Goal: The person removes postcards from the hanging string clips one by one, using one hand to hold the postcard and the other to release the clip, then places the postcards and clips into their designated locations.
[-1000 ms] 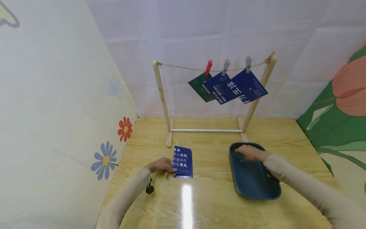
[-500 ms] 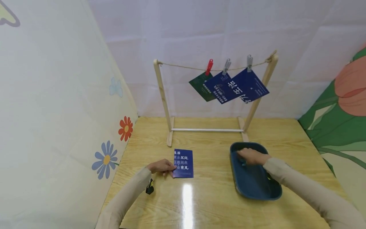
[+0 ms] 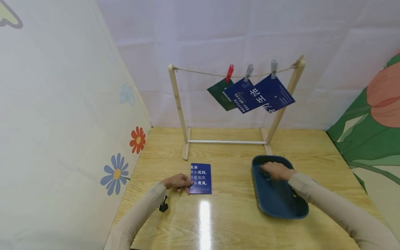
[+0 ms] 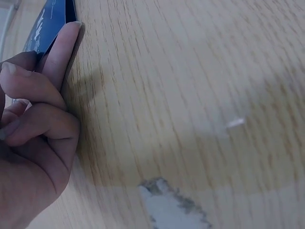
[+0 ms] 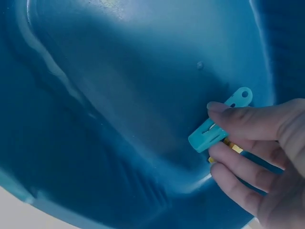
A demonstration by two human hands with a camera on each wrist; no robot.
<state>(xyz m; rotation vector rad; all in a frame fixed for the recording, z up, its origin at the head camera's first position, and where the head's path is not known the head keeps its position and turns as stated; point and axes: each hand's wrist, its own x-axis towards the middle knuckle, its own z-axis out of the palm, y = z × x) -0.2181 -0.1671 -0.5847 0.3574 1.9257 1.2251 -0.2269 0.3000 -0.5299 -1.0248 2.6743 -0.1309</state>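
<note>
In the head view my left hand [image 3: 177, 182] pinches the lower left edge of a dark blue card [image 3: 202, 177] with white characters, by the table. The left wrist view shows the thumb above the card [image 4: 46, 29] and the index finger beneath; the other fingers are curled. My right hand [image 3: 277, 171] is down inside the blue tray [image 3: 275, 205]. Up close in the right wrist view, its thumb and fingers pinch a turquoise clothespin [image 5: 206, 138]. A small yellow piece [image 5: 232, 145] shows behind it, mostly hidden by the fingers.
A wooden frame [image 3: 177, 100] with a string stands at the back. One green card [image 3: 222, 95] and two blue cards hang there from a red clothespin [image 3: 229, 73] and two grey ones. A small black-and-yellow object [image 3: 164, 204] lies by the left sleeve.
At first two blue cards lay offset under my left hand; now they appear as one outline. The right hand stays in the tray with hardly any movement.
</note>
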